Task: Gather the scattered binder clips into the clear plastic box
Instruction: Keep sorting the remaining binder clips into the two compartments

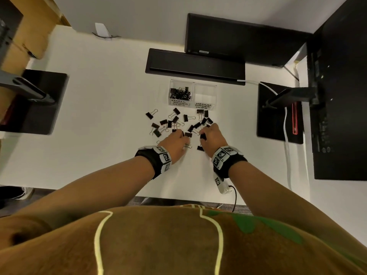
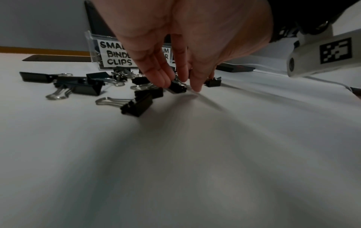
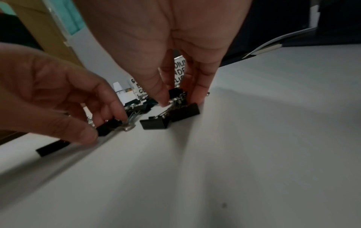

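Observation:
A clear plastic box (image 1: 206, 84) with two compartments stands on the white desk. Its left compartment, labelled SMALL BINDER CLIPS, holds several black clips; the right one, labelled MEDIUM BINDER CLIPS, looks empty. Several black binder clips (image 1: 163, 122) lie scattered just in front of it. My left hand (image 1: 183, 136) (image 2: 179, 86) is down among them and pinches one black clip (image 2: 176, 88) between thumb and fingers. Close to its right, my right hand (image 1: 202, 133) (image 3: 178, 100) pinches another black clip (image 3: 176, 93). Two more clips (image 3: 155, 123) lie touching that hand's fingertips.
A long black bar (image 1: 195, 64) lies right behind the box, with a dark monitor (image 1: 244, 36) beyond it. Black monitor stand bases sit at left (image 1: 45, 84) and right (image 1: 274, 116). A white cable (image 1: 287, 139) runs along the right. Cardboard boxes (image 1: 33, 26) stand far left.

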Demonstrator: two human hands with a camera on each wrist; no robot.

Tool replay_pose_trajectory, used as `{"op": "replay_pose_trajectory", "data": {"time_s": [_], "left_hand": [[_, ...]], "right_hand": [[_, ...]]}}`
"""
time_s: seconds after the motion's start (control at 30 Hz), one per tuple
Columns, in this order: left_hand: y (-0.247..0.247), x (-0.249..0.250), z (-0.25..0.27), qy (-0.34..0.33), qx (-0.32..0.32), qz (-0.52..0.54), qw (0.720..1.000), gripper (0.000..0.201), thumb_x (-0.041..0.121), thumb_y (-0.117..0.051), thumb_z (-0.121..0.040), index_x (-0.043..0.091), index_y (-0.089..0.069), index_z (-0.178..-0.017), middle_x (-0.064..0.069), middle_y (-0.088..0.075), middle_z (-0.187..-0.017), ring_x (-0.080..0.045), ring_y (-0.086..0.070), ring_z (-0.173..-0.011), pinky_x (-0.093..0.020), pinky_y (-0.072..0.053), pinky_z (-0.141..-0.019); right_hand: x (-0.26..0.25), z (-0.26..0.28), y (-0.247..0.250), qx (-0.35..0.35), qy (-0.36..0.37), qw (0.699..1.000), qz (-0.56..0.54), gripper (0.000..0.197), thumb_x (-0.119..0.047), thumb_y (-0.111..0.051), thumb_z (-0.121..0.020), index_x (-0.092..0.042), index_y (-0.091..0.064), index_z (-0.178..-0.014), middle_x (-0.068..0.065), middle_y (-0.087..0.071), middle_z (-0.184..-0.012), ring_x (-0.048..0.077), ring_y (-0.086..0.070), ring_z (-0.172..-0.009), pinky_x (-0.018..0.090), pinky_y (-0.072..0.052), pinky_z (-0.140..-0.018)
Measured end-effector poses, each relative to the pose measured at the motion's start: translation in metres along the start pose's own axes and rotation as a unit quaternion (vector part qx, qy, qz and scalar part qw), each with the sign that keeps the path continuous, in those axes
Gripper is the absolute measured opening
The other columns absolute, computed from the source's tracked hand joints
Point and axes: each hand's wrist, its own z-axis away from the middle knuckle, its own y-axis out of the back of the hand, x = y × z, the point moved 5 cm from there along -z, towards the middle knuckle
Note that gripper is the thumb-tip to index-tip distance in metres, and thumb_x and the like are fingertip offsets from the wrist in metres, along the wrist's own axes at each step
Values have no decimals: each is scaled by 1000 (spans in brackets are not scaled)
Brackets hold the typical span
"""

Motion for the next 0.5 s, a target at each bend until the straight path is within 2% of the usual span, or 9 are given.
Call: {"op": "replay_pose_trajectory", "data": {"time_s": [0.1,0.23,0.37,0.43,0.5], "left_hand": [[-1,-2,-4,16,-13,4,1000,28,11,-48,-92,10,-53,-120,-13,-43,-122,-30,-51,-105,-31,-45,-80],[-1,-5,-6,46,-24,2,999,26,9,-45,-92,11,-50,-118,-11,-40,-129,-32,-54,-104,-40,-49,-86],[-1,-6,-5,31,-17,-35,999,26,9,-46,-92,10,-50,-118,-13,-42,-125,-31,-51,-106,-39,-47,-82],[-1,-6,-3,-2,-9,-60,998,28,7,-47,-91,9,-51,-119,-12,-46,-122,-30,-49,-107,-38,-48,-80],[1,-7,-2,-22,-1,-44,999,27,9,-47,-92,8,-53,-118,-12,-48,-120,-29,-50,-108,-39,-49,-83]], "right_hand": [[-2,-1,-2,-19,9,999,25,28,-2,-48,-89,-6,-57,-116,17,-43,-123,31,-53,-104,30,-44,-83],[-4,-6,3,-17,9,1000,6,26,0,-49,-85,-6,-61,-107,16,-50,-115,31,-54,-100,27,-39,-75],[-5,-9,16,6,10,998,-62,15,-8,-56,-84,-9,-67,-94,9,-59,-105,20,-56,-90,24,-41,-74],[-7,-13,31,42,-5,991,-123,11,-11,-60,-83,-12,-69,-90,2,-64,-93,11,-54,-79,20,-41,-71],[-9,-20,49,80,-25,977,-196,8,-12,-64,-82,-14,-70,-86,-10,-61,-74,3,-51,-65,14,-42,-63]]}}
